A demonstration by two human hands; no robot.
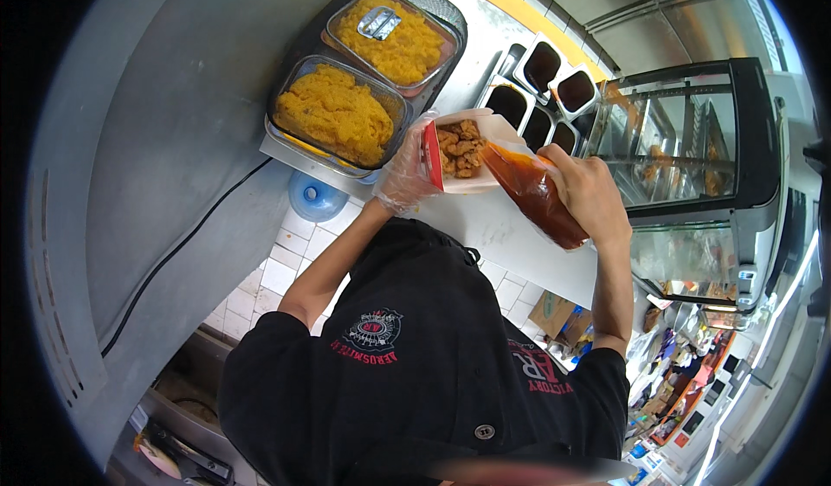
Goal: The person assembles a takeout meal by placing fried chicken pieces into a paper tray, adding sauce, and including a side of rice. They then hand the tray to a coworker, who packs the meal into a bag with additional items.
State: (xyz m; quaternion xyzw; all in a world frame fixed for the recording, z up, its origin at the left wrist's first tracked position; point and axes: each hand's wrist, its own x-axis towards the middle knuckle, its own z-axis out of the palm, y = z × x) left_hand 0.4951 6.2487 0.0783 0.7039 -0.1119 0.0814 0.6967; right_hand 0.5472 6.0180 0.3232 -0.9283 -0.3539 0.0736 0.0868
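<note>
Red and white, an open box of browned, fried-looking pieces sits in the gloved left hand, fingers around its side. The bare right hand's fingers grip a clear bag of reddish-brown sauce at the box. Beyond, two clear trays hold yellow, crumbly food.

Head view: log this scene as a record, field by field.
Left hand: in a clear glove, holding a box
Box: red and white, containing browned pieces
Right hand: bare, gripping a clear pouch of reddish sauce
Pouch: tilted, narrow end at the box opening
Upper left: two clear trays of yellow food
Upper right: open containers, glass case
</note>
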